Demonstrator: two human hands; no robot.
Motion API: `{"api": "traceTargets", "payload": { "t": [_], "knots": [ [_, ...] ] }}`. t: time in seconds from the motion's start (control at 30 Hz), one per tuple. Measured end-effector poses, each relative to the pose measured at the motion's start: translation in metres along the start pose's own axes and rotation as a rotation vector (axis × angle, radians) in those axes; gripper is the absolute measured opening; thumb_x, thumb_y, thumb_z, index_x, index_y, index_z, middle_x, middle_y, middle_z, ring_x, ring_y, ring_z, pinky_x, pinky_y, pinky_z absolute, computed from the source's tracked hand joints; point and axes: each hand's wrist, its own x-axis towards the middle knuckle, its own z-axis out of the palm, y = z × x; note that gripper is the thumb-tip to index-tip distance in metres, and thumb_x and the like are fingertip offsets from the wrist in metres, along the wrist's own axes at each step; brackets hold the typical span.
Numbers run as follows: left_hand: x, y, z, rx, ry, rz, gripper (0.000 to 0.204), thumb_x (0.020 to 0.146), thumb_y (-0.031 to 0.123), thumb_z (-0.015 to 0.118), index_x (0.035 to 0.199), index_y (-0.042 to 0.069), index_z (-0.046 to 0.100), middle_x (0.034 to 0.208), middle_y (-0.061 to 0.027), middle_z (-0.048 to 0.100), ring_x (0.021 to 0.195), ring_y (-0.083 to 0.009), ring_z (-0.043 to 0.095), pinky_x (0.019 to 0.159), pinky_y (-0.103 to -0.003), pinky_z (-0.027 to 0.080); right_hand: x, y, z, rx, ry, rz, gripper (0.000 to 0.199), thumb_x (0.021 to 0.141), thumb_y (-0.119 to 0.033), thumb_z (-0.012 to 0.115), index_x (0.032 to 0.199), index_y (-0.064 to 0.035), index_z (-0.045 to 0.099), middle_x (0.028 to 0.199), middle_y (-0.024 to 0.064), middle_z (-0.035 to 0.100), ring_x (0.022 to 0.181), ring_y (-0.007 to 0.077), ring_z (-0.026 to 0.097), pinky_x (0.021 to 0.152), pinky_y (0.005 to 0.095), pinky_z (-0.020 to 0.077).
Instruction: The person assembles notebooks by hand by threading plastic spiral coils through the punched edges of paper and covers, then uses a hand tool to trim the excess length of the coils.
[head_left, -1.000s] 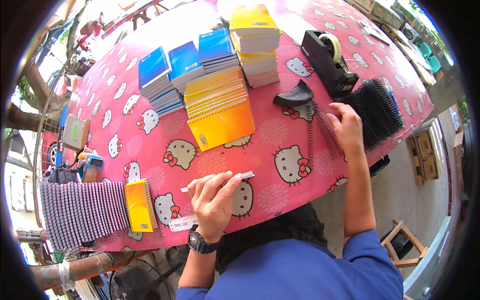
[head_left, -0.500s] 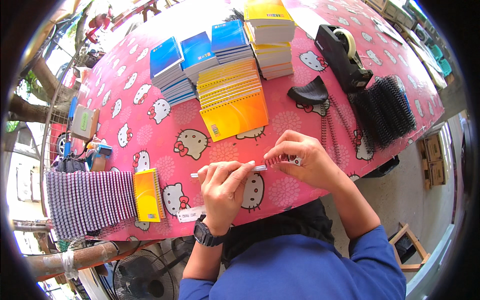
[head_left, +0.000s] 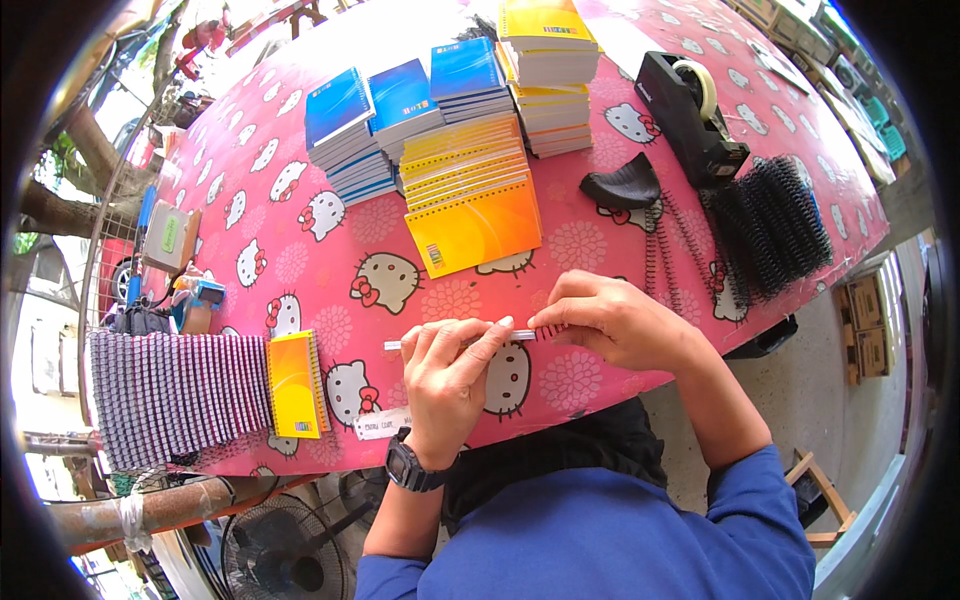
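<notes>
My left hand [head_left: 447, 378], wearing a black watch, is closed on a thin clear-and-white rod [head_left: 522, 335] held level above the near part of the table. The rod sticks out on both sides of the fingers. At its right end my right hand [head_left: 628, 322] pinches a dark spiral binding coil [head_left: 545, 331], mostly hidden by the fingers. Whether the coil is around the rod or only against its end, I cannot tell. Farther off lies a row of overlapping yellow notebooks [head_left: 478, 232], their holed edges showing.
Blue notebook stacks [head_left: 337, 105] and a yellow stack [head_left: 548, 38] stand behind. At right are a tape dispenser [head_left: 690, 120], a black curved piece [head_left: 622, 187], loose coils [head_left: 660, 262] and a black coil pile [head_left: 768, 228]. At left, a yellow spiral notebook [head_left: 296, 385] adjoins a bound stack [head_left: 180, 400].
My right hand's fingers have lowered and drawn together over the coil, so less of it shows. My left hand keeps its grip on the rod. The whole view has shifted slightly.
</notes>
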Motion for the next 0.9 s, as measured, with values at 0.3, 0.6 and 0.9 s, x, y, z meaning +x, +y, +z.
{"api": "traceTargets", "payload": {
  "t": [0.3,0.6,0.9],
  "knots": [
    [0.004,0.016,0.006,0.042,0.053,-0.109,0.022,0.072,0.014,0.072,0.094,0.012,0.069,0.088,-0.0019,0.064,0.084,-0.0185,0.057,0.081,-0.033,0.037,-0.002,0.001,0.002,0.005,0.025,0.048,0.049,0.077,0.000,0.062,0.124,-0.0096,0.053,0.093,0.0138,0.062,0.083,0.0321,0.063,0.068,0.0391,0.0518],
    [0.001,0.021,0.007,0.031,-0.136,-0.109,0.020,0.075,0.023,0.071,0.092,0.015,0.064,0.089,0.0001,0.057,0.085,-0.0198,0.053,0.081,-0.038,0.030,0.018,0.033,-0.023,-0.005,0.459,0.150,0.034,0.084,-0.015,0.064,0.116,-0.0026,0.058,0.097,0.0163,0.064,0.097,0.0313,0.061,0.082,0.0380,0.0484],
    [0.006,0.019,0.005,0.020,-0.142,-0.032,0.021,0.078,0.027,0.069,0.095,0.018,0.062,0.094,0.0034,0.061,0.094,-0.0174,0.057,0.091,-0.044,0.027,0.015,0.094,-0.069,-0.808,0.489,0.536,0.069,0.063,-0.048,0.076,0.117,-0.0112,0.056,0.123,0.0163,0.052,0.114,0.0302,0.049,0.102,0.0465,0.0243]
  ]
}}
